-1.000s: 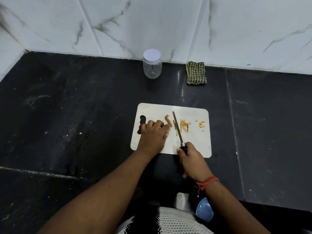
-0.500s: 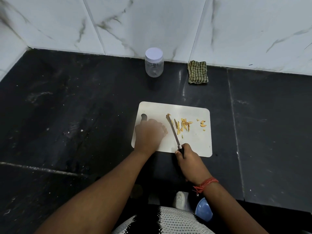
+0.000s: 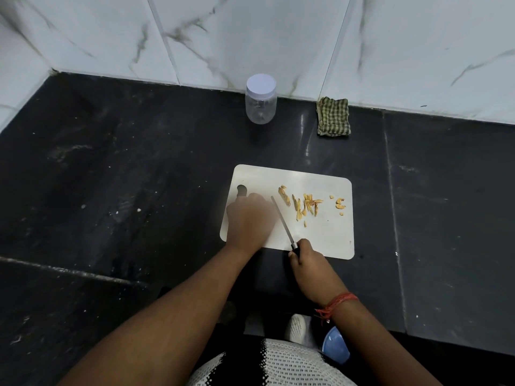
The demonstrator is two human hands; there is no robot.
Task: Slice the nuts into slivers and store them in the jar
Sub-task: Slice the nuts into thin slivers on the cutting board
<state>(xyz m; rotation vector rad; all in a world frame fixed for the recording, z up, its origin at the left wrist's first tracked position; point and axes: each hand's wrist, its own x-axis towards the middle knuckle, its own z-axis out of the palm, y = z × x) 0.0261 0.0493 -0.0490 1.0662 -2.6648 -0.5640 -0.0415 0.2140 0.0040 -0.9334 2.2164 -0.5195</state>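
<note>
Slivers (image 3: pixel 305 204) of nut lie in a loose row on the white board (image 3: pixel 320 238), a little behind its middle. Near them, toward the right edge of the board, I see a few small nut pieces (image 3: pixel 340 204) which are apart from the row.

The board sits on the black table (image 3: pixel 139 190). My right hand (image 3: pixel 308 261) is at the near edge of the board and its fingers are curled round the dark handle of the knife (image 3: pixel 282 221). The blade runs from this hand away and to the left, and its tip is just left of the row of slivers. I cannot tell if the blade touches the board.

My left hand (image 3: pixel 249 221) lies on the left part of the board, close to the handle hole (image 3: pixel 242 190). This hand is blurred. The knuckles look bent, but I cannot tell whether the fingers hold anything under them.

The jar (image 3: pixel 261 99) stands upright at the back of the table, just before the marble wall (image 3: pixel 250 37), well apart from the board. It is clear, looks empty, and its white lid is on. To the right of the jar, a folded checked cloth (image 3: pixel 333 116) lies against the wall.

On the right wrist there is a red thread (image 3: pixel 335 303).
</note>
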